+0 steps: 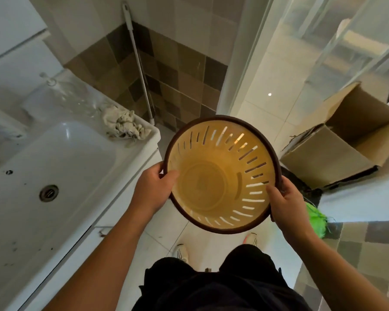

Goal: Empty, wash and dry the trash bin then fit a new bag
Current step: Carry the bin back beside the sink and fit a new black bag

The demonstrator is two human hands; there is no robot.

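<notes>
A round yellow trash bin [211, 182] with slotted walls and a dark brown rim hangs in front of me above the floor, its opening facing up at the camera. Nothing lies inside it. My left hand [155, 187] grips the rim on the left, thumb inside the bin. My right hand [283, 203] grips the rim on the right, thumb inside as well. A crumpled beige cloth [124, 125] lies on the corner of the white sink [54, 162] to my left.
A mop handle [137, 68] leans in the tiled corner behind the sink. An open cardboard box [346, 140] stands on the floor at the right, something green [317, 218] beside it. A glass door [323, 52] stands beyond.
</notes>
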